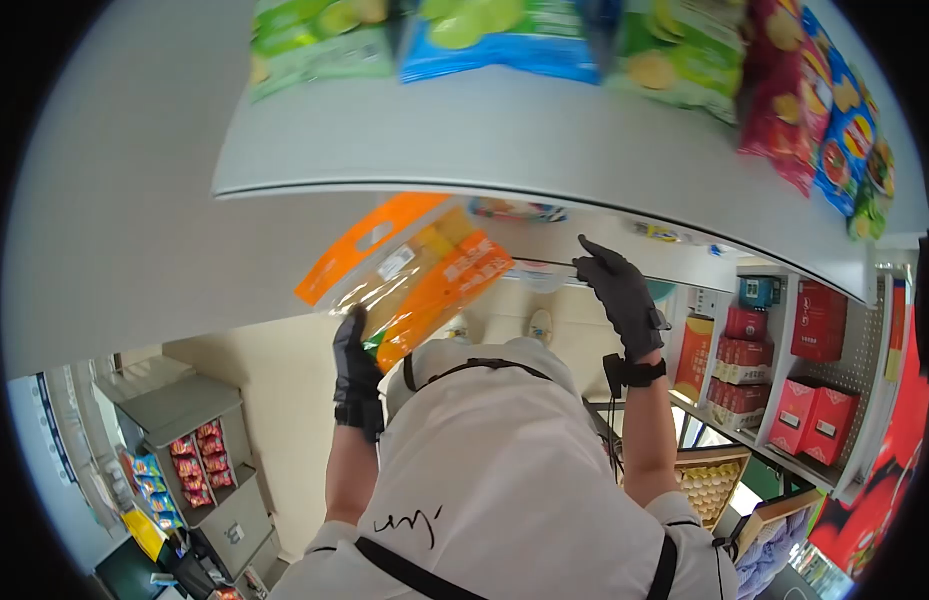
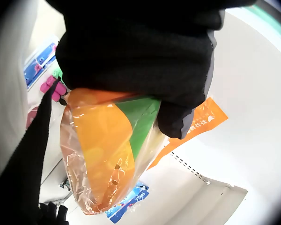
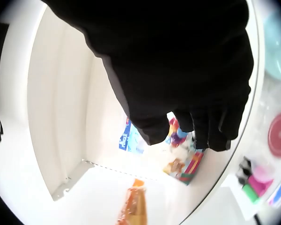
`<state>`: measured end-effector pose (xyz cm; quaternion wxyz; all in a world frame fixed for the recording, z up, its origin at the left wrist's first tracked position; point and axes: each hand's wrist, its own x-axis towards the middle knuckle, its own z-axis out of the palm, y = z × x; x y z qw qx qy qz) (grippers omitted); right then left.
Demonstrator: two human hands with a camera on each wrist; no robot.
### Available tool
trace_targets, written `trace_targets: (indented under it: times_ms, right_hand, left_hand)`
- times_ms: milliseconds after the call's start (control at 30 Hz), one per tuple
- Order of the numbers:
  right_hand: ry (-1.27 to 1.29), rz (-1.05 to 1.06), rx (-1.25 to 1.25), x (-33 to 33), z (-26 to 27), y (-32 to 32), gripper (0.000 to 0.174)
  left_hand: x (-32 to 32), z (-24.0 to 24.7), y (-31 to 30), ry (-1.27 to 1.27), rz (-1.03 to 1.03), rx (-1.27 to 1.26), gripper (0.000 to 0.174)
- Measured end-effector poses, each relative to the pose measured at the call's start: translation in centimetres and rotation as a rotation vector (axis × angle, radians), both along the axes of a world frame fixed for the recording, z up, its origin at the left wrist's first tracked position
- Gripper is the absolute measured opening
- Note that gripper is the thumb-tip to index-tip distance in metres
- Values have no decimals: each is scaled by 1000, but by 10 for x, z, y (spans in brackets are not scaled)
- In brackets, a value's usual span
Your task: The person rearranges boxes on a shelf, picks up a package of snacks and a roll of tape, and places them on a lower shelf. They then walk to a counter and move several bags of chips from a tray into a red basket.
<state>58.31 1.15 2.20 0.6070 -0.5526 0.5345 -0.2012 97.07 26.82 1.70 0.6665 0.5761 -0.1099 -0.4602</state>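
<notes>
My black-gloved left hand (image 1: 358, 370) grips the lower left side of an orange and clear plastic bag (image 1: 446, 295). The bag has a cut-out handle at its top, a white label and tan food inside; it tilts below the front edge of the upper shelf. Up close in the left wrist view, a green patch shows on the bag (image 2: 107, 150) beside the glove. My right hand (image 1: 624, 305), also gloved in black, holds nothing and has its fingers extended. In the right wrist view it hovers over a colourful packet (image 3: 185, 164) and a blue packet (image 3: 131, 139) on the lower shelf.
Green, blue and red chip bags (image 1: 494, 35) line the upper shelf (image 1: 484, 130) above my hands. Red boxes (image 1: 814, 420) fill a rack at the right. A grey cabinet (image 1: 209, 400) with snack bags stands at the left. A wooden crate (image 1: 712, 485) is near my right elbow.
</notes>
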Motion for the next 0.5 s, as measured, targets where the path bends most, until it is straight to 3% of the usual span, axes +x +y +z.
trace_targets:
  times_ms: [33, 67, 167, 200, 300, 333, 433, 500]
  right_hand:
    - [-168, -11, 101, 14, 2, 8, 59]
    - [-171, 2, 98, 36, 3, 19, 59]
    - [-563, 52, 458, 84, 9, 42, 60]
    - [-555, 53, 464, 96, 10, 46, 60]
    - [-95, 541, -628, 120, 4, 50, 59]
    - [-90, 545, -622, 128, 4, 52, 59]
    - [-767, 49, 639, 157, 13, 61, 54]
    - [-763, 51, 644, 168, 17, 63, 54]
  left_hand:
    - [6, 2, 4, -8, 12, 4, 50]
    - [14, -2, 11, 26, 33, 4, 49]
    - [25, -4, 12, 101, 67, 14, 47]
    - [30, -4, 13, 143, 59, 1, 47]
    - [38, -9, 14, 233, 46, -28, 46]
    - [43, -13, 15, 225, 35, -23, 46]
    - [56, -18, 24, 222, 8, -19, 47]
    - [57, -20, 25, 261, 16, -38, 47]
